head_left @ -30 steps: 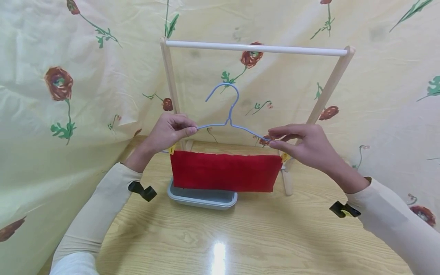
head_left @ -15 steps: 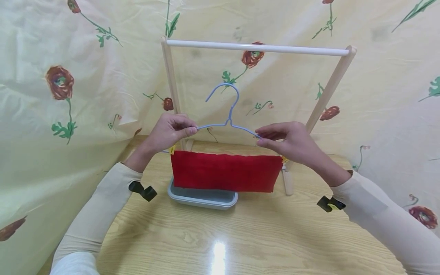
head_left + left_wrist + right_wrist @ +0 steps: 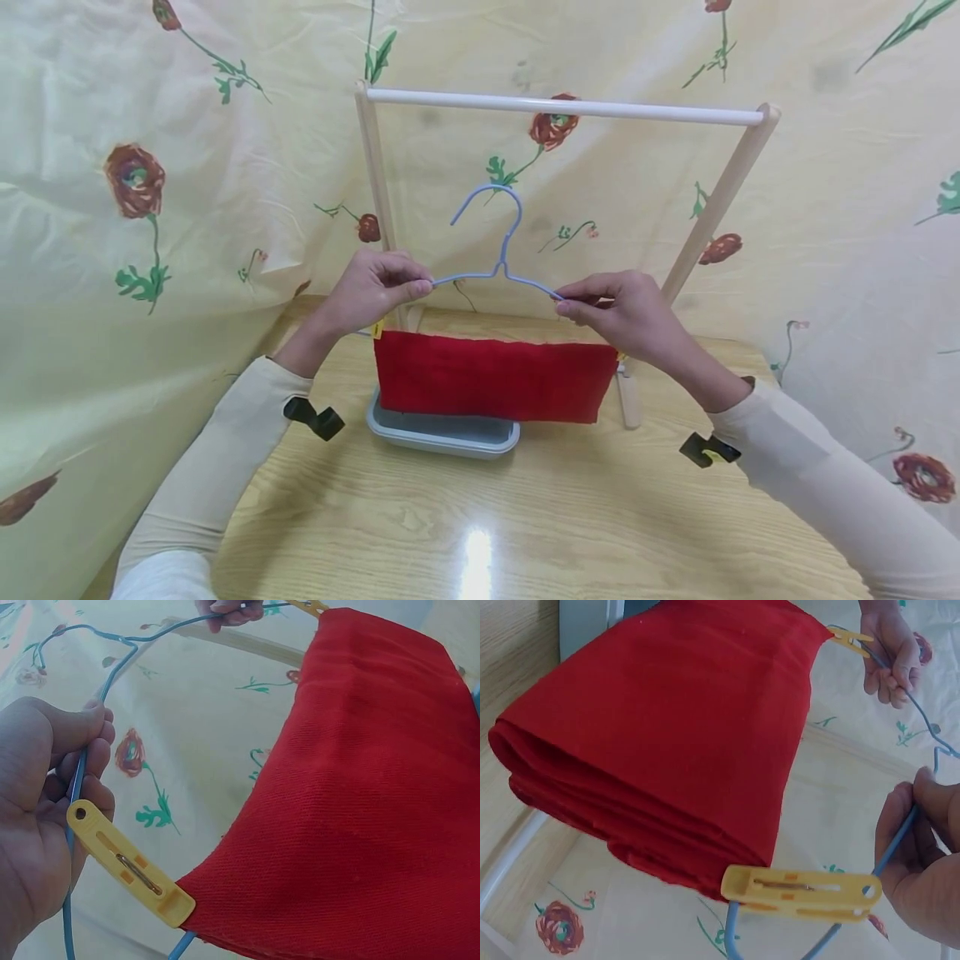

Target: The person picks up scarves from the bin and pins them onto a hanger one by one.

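My left hand and right hand pinch the two sloping arms of a blue wire clothes hanger, its hook pointing up. Below hangs a folded red cloth, stretched across the hanger's width. A yellow clothespin grips one corner in the left wrist view, close beside the left palm. Another yellow clothespin clamps the folded layers at the other end, in the right wrist view. The cloth hides most of the hanger's bottom bar.
Behind the hanger stands a small wooden rack with a white top rail. A light grey-blue plastic tray sits on the wood-grain table, partly covered by the cloth in the head view. Flower-patterned fabric surrounds the table.
My right hand has slid left along the hanger's arm, closer to the hook. The left hand, hanger and cloth stay nearly in place.
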A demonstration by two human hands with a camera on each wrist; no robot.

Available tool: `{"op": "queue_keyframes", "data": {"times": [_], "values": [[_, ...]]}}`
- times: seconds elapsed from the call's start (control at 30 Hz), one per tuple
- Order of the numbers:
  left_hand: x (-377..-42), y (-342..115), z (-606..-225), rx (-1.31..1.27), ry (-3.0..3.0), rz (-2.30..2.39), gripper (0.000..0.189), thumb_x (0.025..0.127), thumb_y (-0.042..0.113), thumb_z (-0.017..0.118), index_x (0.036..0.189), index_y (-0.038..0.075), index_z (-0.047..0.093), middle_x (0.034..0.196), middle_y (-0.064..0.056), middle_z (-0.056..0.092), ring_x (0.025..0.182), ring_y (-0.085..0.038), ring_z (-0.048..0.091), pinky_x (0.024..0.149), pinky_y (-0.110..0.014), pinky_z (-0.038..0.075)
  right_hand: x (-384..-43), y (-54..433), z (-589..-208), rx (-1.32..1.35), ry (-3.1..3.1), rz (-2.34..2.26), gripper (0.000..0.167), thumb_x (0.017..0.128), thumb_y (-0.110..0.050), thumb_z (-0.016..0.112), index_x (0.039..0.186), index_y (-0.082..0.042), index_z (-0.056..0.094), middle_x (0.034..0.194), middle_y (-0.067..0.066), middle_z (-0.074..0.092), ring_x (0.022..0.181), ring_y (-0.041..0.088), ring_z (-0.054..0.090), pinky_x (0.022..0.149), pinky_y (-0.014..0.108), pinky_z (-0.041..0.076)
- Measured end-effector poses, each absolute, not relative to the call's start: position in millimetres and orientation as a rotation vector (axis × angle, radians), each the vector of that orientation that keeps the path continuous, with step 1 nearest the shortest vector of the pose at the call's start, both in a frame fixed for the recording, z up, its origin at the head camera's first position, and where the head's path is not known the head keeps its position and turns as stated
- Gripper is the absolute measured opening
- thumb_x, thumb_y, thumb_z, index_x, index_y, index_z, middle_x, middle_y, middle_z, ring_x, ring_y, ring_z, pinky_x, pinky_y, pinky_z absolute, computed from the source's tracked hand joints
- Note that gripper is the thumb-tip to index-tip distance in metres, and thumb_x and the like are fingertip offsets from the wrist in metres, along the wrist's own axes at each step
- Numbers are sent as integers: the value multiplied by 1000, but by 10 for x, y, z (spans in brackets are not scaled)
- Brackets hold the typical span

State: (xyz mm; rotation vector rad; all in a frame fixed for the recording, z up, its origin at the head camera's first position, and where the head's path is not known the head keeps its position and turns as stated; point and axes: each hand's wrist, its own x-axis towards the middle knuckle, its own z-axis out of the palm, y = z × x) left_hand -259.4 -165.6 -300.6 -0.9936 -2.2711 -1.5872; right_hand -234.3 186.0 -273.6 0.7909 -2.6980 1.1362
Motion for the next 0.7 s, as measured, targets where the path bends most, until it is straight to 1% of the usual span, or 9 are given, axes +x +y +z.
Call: {"op": "queue_keyframes", "data": {"times": [0.13, 0.27, 0.4, 0.53, 0.63, 0.7], "values": [[-2588, -1639, -3000, -992, -2282, -1523, 7, 88, -5, 75, 95, -5, 77, 83, -5, 69, 70, -17, 53, 59, -22, 44, -2323, 1844, -2753, 734, -2673, 1144, 17, 93, -10, 76, 108, -2, 79, 93, 13, 77, 77, 20, 72, 67, 17, 55], [-2574, -1620, -2983, -975, -2304, -1450, 7, 89, 0, 77, 96, -1, 78, 83, -7, 69, 72, -19, 54, 61, -24, 44, -2315, 1833, -2774, 690, -2637, 1178, 15, 94, -11, 74, 106, -3, 79, 93, 11, 77, 76, 16, 71, 62, 19, 53], [-2557, -1602, -2955, -963, -2315, -1385, 8, 89, 4, 78, 97, 2, 79, 83, -5, 69, 73, -19, 57, 65, -25, 46, -2309, 1822, -2783, 689, -2573, 1221, 15, 94, -8, 74, 106, -1, 79, 93, 12, 77, 74, 11, 71, 66, 18, 56], [-2552, -1597, -2935, -964, -2314, -1347, 9, 89, 4, 78, 98, 3, 79, 83, -5, 70, 72, -19, 58, 66, -24, 48, -2296, 1807, -2768, 704, -2512, 1261, 14, 93, -5, 74, 105, 2, 78, 93, 16, 76, 72, 9, 72, 71, 16, 57], [-2546, -1605, -2912, -965, -2314, -1328, 9, 90, 5, 78, 98, 3, 79, 84, -4, 71, 73, -18, 59, 67, -25, 49, -2284, 1786, -2746, 711, -2474, 1317, 14, 92, -3, 74, 104, 3, 78, 92, 18, 75, 71, 7, 72, 72, 17, 57], [-2541, -1611, -2893, -968, -2317, -1312, 9, 91, 6, 77, 99, 3, 79, 85, -4, 71, 74, -18, 59, 68, -25, 49, -2275, 1775, -2729, 711, -2450, 1347, 14, 92, -1, 74, 104, 5, 77, 90, 16, 75, 69, 5, 72, 71, 17, 58]]}}
